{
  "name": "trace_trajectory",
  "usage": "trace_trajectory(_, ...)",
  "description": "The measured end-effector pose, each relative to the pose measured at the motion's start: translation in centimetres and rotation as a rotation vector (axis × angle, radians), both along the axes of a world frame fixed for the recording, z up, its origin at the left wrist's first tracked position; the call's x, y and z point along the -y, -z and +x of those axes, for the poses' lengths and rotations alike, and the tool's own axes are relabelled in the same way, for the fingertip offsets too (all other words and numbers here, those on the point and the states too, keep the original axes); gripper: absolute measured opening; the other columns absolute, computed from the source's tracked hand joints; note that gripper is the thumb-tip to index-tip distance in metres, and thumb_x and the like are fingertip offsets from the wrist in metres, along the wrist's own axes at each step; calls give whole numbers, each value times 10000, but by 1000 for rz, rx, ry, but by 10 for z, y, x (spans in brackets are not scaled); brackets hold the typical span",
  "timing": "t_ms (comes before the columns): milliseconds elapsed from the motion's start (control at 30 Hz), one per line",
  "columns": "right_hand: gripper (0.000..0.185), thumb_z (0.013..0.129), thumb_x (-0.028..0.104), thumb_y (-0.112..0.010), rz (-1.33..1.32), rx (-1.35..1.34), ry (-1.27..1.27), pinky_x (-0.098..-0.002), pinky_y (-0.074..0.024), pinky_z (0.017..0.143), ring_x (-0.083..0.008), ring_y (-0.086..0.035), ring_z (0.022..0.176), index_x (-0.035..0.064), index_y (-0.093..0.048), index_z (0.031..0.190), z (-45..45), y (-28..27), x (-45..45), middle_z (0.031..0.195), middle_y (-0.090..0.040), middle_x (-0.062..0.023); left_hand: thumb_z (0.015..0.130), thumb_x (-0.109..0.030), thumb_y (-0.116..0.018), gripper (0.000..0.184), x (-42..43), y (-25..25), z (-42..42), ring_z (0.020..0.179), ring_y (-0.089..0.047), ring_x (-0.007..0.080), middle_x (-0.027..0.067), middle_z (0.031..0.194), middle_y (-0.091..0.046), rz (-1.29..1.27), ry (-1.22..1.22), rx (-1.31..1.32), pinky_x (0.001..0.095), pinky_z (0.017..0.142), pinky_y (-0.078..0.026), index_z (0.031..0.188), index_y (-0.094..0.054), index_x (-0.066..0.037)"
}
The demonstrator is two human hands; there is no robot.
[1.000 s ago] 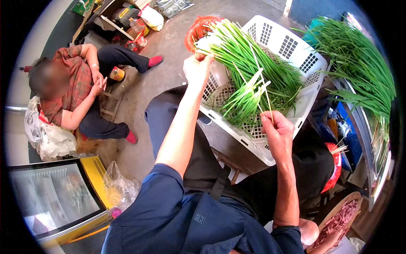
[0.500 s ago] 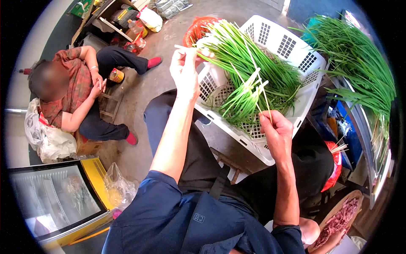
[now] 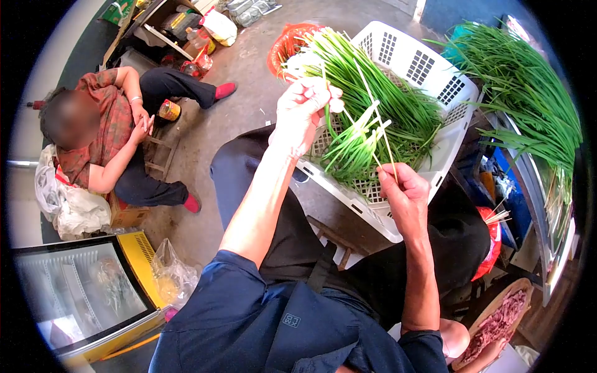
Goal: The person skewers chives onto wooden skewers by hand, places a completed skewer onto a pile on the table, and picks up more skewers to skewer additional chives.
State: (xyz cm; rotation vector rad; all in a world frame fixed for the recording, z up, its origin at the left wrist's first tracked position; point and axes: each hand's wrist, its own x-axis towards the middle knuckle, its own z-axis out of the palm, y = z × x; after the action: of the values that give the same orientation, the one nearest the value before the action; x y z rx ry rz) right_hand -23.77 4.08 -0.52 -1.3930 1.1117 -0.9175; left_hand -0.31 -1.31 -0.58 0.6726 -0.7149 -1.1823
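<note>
My right hand (image 3: 407, 193) pinches the lower ends of two thin wooden skewers (image 3: 388, 144), which spread apart toward the top. A small bunch of folded garlic chives (image 3: 348, 152) is threaded on the skewers, pale ends sticking out to the right. My left hand (image 3: 306, 109) is closed in a pinch near the upper skewer tips, on what looks like a single chive strand; the fingers partly hide it. Below both hands, a pile of long garlic chives (image 3: 385, 93) lies in a white plastic basket (image 3: 457, 140).
A red plastic bag (image 3: 283, 53) sits behind the basket. More long chives (image 3: 528, 93) lie on a surface at right. A round tray of sliced meat (image 3: 500, 320) is lower right, another person's hand at it. A person (image 3: 109, 124) sits at left, above a yellow-framed glass-door cooler (image 3: 140, 255).
My left hand has moved right and slightly down, from left of the chives to the skewers' upper ends. My right hand and the skewers have barely moved.
</note>
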Motion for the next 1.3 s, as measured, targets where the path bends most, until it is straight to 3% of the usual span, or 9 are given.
trace_trajectory(67,95,903,98,-639,23,-10,0,-217,-389,545,-37,-461,594,7,-666,906,0,-1,0,640,-540,36,915,-12,-581,112,-2,2,2,884,-632,217,133,987,-652,25,79,2,347,829,-526,1026,-578,6)
trace_trajectory(900,105,908,92,-635,40,-56,3,-216,-409,542,-37,-485,587,-7,-667,913,-3,-4,-1,642,-553,37,900,37,-577,123,-1,6,-14,870,-656,229,139,972,-663,23,-49,52,370,827,-548,1020,-581,13)
trace_trajectory(1033,98,909,82,-636,52,-7,26,-213,-410,542,-38,-488,587,-9,-670,921,-4,-1,-1,650,-559,41,911,5,-577,107,-2,4,-15,879,-659,235,152,990,-665,15,-11,94,382,834,-549,1018,-577,16)
trace_trajectory(1200,98,908,81,-635,61,20,6,-207,-410,545,-33,-493,591,-10,-670,924,-4,2,0,652,-559,43,928,-101,-589,152,-5,1,-5,902,-658,254,162,1003,-661,133,118,-50,406,859,-543,1021,-591,18)
trace_trajectory(1300,97,907,77,-632,62,-23,6,-209,-412,545,-37,-496,589,-12,-669,916,-3,-1,-1,650,-560,38,924,-92,-592,144,-3,9,3,888,-660,258,169,1022,-653,115,237,-83,412,865,-543,1016,-599,18)
